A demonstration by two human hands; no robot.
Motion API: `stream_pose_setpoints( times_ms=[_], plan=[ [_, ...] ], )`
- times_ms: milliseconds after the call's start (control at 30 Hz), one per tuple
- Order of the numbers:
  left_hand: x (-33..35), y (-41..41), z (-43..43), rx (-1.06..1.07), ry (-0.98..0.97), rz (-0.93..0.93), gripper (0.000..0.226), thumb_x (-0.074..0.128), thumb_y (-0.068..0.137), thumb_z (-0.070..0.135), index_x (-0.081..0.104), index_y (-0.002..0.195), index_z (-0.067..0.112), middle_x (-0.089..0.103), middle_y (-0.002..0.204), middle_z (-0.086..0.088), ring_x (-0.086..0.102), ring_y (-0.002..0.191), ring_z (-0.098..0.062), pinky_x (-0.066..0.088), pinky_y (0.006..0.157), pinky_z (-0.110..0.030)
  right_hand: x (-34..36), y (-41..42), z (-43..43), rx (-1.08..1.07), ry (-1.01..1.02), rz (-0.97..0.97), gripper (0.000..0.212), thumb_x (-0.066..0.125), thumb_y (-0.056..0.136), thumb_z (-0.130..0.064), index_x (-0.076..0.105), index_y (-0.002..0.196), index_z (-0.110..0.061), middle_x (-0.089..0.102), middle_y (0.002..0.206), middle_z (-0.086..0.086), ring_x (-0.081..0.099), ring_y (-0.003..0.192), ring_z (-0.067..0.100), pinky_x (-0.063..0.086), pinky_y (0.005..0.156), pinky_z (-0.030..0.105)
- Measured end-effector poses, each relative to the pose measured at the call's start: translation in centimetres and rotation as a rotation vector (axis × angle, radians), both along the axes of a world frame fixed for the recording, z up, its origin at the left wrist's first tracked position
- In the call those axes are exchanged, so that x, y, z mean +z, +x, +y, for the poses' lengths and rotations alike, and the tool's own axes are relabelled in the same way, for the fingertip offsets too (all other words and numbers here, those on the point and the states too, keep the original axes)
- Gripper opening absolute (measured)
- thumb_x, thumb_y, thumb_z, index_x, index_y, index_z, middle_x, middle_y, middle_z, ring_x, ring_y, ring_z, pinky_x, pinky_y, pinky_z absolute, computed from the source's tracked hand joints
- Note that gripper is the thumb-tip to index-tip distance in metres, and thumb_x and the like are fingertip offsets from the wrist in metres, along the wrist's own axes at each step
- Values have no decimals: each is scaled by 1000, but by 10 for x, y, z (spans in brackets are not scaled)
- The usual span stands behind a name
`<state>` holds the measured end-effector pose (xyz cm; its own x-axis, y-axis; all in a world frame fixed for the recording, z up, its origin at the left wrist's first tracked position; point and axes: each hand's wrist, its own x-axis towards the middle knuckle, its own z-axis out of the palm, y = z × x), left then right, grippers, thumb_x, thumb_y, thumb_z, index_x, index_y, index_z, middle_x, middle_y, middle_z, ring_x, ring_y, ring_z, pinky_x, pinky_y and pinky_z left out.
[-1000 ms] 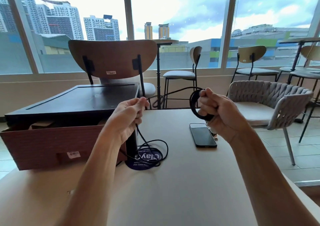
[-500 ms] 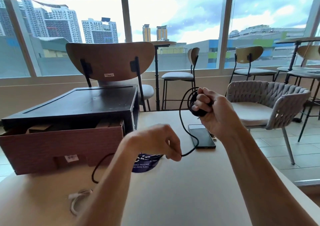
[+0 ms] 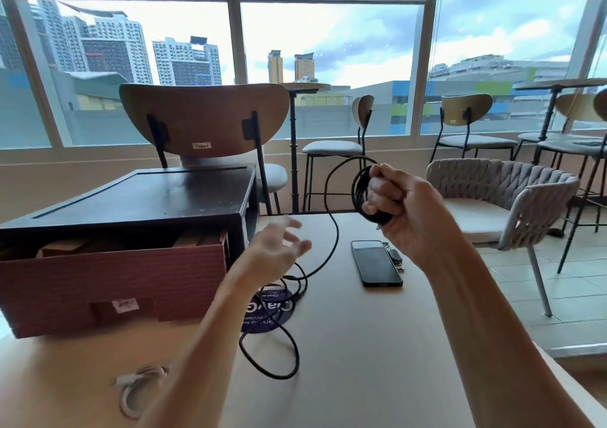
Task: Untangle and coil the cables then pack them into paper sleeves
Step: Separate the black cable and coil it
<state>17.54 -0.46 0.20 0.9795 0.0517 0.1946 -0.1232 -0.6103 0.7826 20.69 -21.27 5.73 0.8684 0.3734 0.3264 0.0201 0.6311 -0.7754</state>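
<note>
Because the right hand [image 3: 399, 207] is closed in a fist around the black cable [image 3: 361, 194], the finished turns stay bunched as a small ring at the knuckles, held up above the table [image 3: 377, 345] so the loose length can hang free below the grip. From the top of that ring one strand arcs out and drops away from the fist, running down to a slack heap on the table just beneath the left hand [image 3: 279, 250]. That hand is open, fingers spread and blurred, holding nothing; I judge it is between pulls of the cable. Thin, matte and limp, the cable lies in loose loops, partly over a dark round sticker [image 3: 262, 316]. A white cable [image 3: 138, 385] sits coiled well below and left of the grip.
</note>
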Motion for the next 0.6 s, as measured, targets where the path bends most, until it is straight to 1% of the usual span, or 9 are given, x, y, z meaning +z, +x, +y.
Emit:
stream_pose_setpoints(
  times_ms=[67, 133, 200, 233, 300, 367, 433, 533, 600],
  plan=[
    [11, -2, -3, 7, -116, -167, 47, 56, 101, 24, 44, 145, 17, 55, 137, -6, 56, 116, -17, 59, 87, -30, 0, -3, 2, 44, -82, -19, 26, 35, 104, -12, 53, 85, -9, 25, 51, -8, 24, 39, 5, 36, 47, 20],
    [19, -5, -6, -12, -249, -264, 46, 49, 104, 25, 42, 149, 21, 51, 144, -3, 53, 124, -14, 59, 80, -20, 0, -6, 3, 87, -143, -29, 25, 36, 104, -13, 53, 86, -8, 25, 51, -8, 25, 38, 4, 35, 47, 20],
    [23, -7, -10, -26, -331, -327, 43, 44, 106, 28, 43, 149, 26, 48, 149, 0, 49, 132, -13, 59, 80, -19, 0, -9, 5, 130, -174, -31, 24, 36, 104, -14, 53, 88, -8, 26, 51, -9, 25, 37, 3, 34, 45, 19],
    [24, -8, -12, -27, -353, -364, 41, 43, 106, 29, 46, 147, 28, 49, 148, 3, 48, 133, -10, 59, 78, -20, 0, -10, 7, 152, -181, -23, 24, 36, 104, -14, 53, 88, -8, 26, 50, -9, 25, 36, 3, 35, 44, 19],
    [24, -7, -16, -27, -388, -427, 33, 44, 106, 27, 57, 136, 30, 61, 135, 5, 57, 120, -4, 59, 74, -21, 1, -12, 10, 201, -177, 2, 25, 36, 104, -15, 53, 87, -8, 27, 48, -10, 25, 34, 3, 37, 43, 19],
    [23, -5, -18, -15, -441, -435, 25, 48, 104, 23, 66, 123, 25, 72, 102, 2, 67, 97, -6, 58, 74, -23, 1, -13, 12, 247, -171, 10, 26, 36, 104, -18, 53, 87, -8, 28, 48, -10, 26, 34, 2, 38, 44, 19],
    [19, -3, -17, 15, -435, -424, 23, 50, 104, 20, 71, 114, 16, 69, 79, 2, 66, 78, -8, 56, 72, -24, 0, -12, 14, 285, -163, 4, 28, 36, 105, -25, 53, 89, -9, 28, 49, -10, 27, 35, 2, 39, 46, 19],
    [18, -2, -15, 30, -362, -411, 22, 52, 104, 23, 73, 101, 21, 68, 72, 0, 62, 67, -6, 51, 65, -19, -3, -9, 16, 294, -133, 14, 38, 30, 107, -33, 53, 91, -8, 28, 50, -9, 27, 36, 3, 37, 47, 20],
    [17, -2, -16, 33, -282, -379, 21, 52, 103, 25, 71, 94, 25, 71, 75, -5, 61, 62, -4, 48, 58, -14, -3, -8, 17, 298, -104, 26, 41, 28, 107, -31, 56, 94, -4, 29, 50, -8, 27, 37, 4, 38, 48, 21]
  ],
)
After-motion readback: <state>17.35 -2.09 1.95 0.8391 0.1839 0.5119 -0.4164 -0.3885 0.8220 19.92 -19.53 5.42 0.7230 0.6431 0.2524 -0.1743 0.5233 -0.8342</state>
